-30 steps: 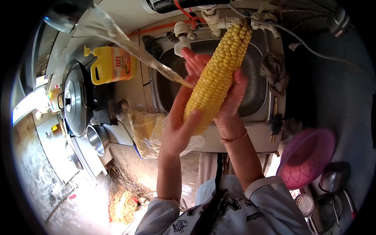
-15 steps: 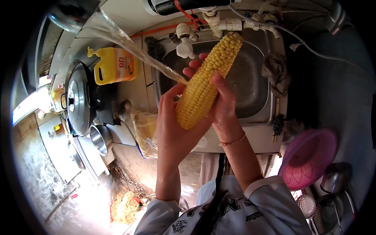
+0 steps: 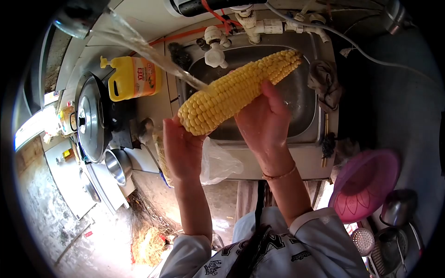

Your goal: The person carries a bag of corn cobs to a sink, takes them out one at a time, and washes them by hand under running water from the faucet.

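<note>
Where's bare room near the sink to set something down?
A pale counter strip lies between the rectangular steel sink's front rim and the counter's edge, right of your right hand. Another patch lies between the sink and the yellow plastic jug. Crowded: behind the sink, by white plastic pipes.

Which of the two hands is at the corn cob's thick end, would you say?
The left hand is at the thick end of the corn cob; the right hand, with a bracelet on its wrist, holds nearer the middle.
</note>
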The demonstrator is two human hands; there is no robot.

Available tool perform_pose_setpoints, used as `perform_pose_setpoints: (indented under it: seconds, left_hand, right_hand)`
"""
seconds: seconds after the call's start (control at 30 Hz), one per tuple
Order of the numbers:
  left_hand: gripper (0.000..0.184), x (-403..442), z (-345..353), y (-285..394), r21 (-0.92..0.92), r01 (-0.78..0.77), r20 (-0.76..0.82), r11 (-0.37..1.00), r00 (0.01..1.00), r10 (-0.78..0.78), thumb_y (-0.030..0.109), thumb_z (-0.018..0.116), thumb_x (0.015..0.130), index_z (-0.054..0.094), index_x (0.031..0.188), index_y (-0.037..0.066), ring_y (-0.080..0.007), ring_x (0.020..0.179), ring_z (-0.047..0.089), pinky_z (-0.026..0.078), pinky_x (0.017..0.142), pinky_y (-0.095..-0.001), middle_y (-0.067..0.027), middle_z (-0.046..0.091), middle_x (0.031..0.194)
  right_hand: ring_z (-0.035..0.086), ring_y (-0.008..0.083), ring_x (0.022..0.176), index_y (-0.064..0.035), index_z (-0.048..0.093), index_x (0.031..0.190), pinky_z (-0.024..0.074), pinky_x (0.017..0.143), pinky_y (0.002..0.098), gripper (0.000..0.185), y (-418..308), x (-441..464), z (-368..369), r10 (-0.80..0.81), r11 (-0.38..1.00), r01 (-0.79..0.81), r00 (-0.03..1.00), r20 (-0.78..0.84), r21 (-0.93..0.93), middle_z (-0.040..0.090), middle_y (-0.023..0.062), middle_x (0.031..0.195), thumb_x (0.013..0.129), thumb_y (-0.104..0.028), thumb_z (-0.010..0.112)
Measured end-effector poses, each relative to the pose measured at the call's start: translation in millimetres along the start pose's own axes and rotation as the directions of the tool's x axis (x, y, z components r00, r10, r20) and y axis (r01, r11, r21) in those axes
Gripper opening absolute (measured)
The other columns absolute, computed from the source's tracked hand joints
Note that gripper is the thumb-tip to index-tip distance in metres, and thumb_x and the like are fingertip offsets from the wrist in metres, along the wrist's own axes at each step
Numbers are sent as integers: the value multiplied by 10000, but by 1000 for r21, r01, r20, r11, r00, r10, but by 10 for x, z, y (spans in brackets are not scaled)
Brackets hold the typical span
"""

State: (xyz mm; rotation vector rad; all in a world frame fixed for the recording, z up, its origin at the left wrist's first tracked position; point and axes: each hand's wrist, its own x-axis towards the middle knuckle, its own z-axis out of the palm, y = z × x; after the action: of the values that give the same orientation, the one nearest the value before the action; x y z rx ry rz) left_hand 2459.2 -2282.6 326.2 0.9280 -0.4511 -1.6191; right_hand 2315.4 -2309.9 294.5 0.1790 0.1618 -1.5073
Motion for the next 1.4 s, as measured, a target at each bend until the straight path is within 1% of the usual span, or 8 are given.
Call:
perform_pose_setpoints:
  seconds: [0.07, 0.27, 0.43, 0.67, 0.87, 1.07, 1.13, 1.4]
  left_hand:
    - [512, -17, 145, -94, 400, -176, -5, 899, 981, 194, 357, 305, 938, 340, 1259, -40, -299, 1075, 511, 483, 856, -415, -182, 452, 1226]
    - [448, 74, 269, -178, 683, -445, 75, 579, 831, 551, 84, 485, 869, 354, 1279, -38, -228, 1106, 479, 425, 904, -342, -146, 456, 1239]
    - [270, 146, 302, -59, 766, -600, 606, -230, 556, 569, -11, 673, 653, 645, 917, 39, -293, 1065, 501, 405, 900, -356, -144, 559, 1081]
    - [89, 274, 316, -211, 801, -599, 460, 15, 630, 626, -17, 653, 691, 593, 748, 19, -285, 1043, 512, 418, 867, -343, -133, 573, 1035]
    - [115, 268, 119, -81, 371, -612, -126, 698, 712, 691, 110, 474, 900, 512, 852, 12, -201, 856, 588, 477, 791, -286, -124, 594, 887]
    - [444, 326, 208, -262, 250, -513, -4, 821, 848, 530, 359, 345, 935, 437, 1173, -5, -275, 1077, 500, 379, 940, -430, -186, 529, 1119]
    - [586, 255, 431, -278, -191, -254, 186, 948, 939, 289, 442, 331, 912, 312, 1303, 7, -299, 1280, 273, 228, 1035, -468, -214, 333, 1337]
    - [631, 226, 562, -211, -476, -63, 251, 877, 946, 204, 422, 267, 912, 104, 1386, 38, -281, 1344, 68, 95, 1081, -439, -182, 127, 1435]
  right_hand:
    - [458, 206, 1060, -51, 429, 1144, 350, 941, 380, 312, 5, -7, 42, -35, 999, 34, 999, -25, -24, 498, 84, 1089, 892, -229, 477]
    - [479, 165, 1013, -62, 387, 1156, 391, 914, 355, 297, -25, -51, 85, -89, 983, 83, 996, -31, -163, 484, 62, 1068, 898, -171, 485]
    - [494, 152, 1004, -73, 382, 1162, 422, 891, 331, 314, -29, -66, 96, -97, 970, 83, 994, -51, -230, 486, 47, 1067, 891, -167, 508]
    - [490, 133, 1014, -105, 350, 1196, 436, 873, 300, 384, -49, -61, 55, -204, 913, 163, 976, -74, -375, 461, 35, 1123, 867, -135, 546]
    - [491, 153, 1022, -102, 385, 1166, 438, 871, 323, 320, -121, -44, -19, -198, 942, 152, 971, -131, -300, 484, 45, 1091, 879, -162, 516]
    - [530, 209, 929, -90, 477, 1066, 441, 830, 390, 310, -116, 52, -91, 31, 994, -20, 994, -105, 110, 528, 84, 994, 868, -329, 475]
    - [537, 219, 893, -87, 492, 1044, 441, 814, 397, 330, -113, 89, -122, 83, 968, -79, 997, -7, 236, 531, 92, 972, 853, -356, 478]
    - [538, 223, 889, -154, 526, 1084, 462, 798, 392, 434, -104, 148, -127, 173, 890, -170, 984, 32, 423, 521, 92, 1011, 749, -427, 573]
